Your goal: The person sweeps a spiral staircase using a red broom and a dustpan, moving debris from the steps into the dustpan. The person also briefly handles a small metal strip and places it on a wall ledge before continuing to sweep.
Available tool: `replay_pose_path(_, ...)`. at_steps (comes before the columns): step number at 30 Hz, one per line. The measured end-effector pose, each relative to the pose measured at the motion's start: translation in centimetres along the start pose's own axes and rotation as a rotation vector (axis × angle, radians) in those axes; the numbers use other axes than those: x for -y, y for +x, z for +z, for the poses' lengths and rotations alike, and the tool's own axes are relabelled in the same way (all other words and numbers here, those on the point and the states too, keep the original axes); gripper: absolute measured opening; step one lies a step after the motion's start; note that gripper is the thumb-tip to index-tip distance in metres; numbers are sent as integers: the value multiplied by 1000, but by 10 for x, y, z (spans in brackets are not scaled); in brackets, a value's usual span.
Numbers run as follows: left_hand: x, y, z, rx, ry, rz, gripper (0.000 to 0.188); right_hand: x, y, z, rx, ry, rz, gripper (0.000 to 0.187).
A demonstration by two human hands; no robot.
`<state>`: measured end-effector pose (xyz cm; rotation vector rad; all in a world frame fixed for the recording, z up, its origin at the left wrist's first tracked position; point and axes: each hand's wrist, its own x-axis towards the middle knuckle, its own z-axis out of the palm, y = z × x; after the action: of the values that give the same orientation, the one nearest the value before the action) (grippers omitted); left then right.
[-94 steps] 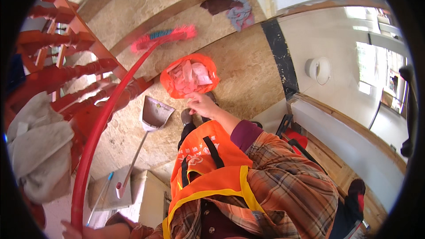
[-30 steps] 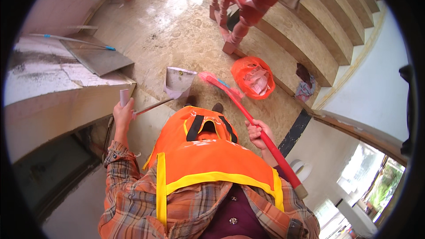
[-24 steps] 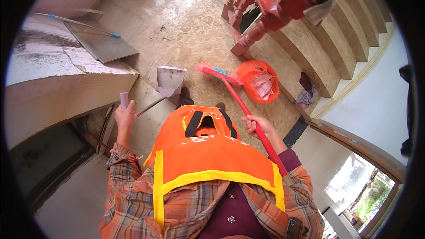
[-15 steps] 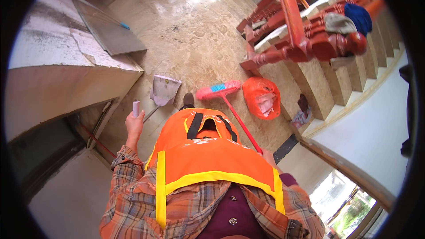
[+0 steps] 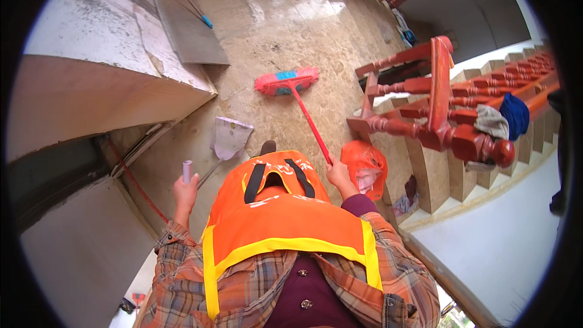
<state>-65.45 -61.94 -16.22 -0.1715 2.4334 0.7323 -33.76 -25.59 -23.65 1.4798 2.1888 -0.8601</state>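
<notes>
My right hand [image 5: 340, 177] is closed round the red handle of a broom [image 5: 288, 81]. Its pink head with a blue middle lies out ahead of me on the tiled floor. On the left, my left hand [image 5: 185, 192] grips the upper end of a long-handled dustpan [image 5: 231, 136]. The pale lilac pan rests on the floor near my shoe [image 5: 268, 147], and part of its pole is hidden behind my orange apron [image 5: 285, 218]. Just beyond my right hand sits an orange-red plastic bag [image 5: 366, 164] with pale waste inside.
Stairs [image 5: 434, 173] with a red wooden railing [image 5: 434, 97] rise on the right; cloths [image 5: 514, 116] hang over it. A crumpled rag [image 5: 404, 200] lies by the lowest step. To the left a wall corner [image 5: 203, 88] juts out, with a board [image 5: 194, 30] and blue-tipped pole [image 5: 205, 19].
My right hand has moved forward, and the broom head has gone farther ahead, away from the bag. The left hand keeps hold of the dustpan, which stays on the floor. The view has shifted.
</notes>
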Motion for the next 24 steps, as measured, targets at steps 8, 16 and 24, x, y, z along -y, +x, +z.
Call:
replay_pose_path(8,31,-21,10,-67,-135,-115,35,-6,42,-69,3,-132,-242,44)
replay_pose_path(16,51,-69,38,-370,-260,-461,36,-2,55,-187,276,-364,-426,45)
replay_pose_path(24,48,-174,82,-697,-500,-773,32,82,159,-216,552,-670,-845,50)
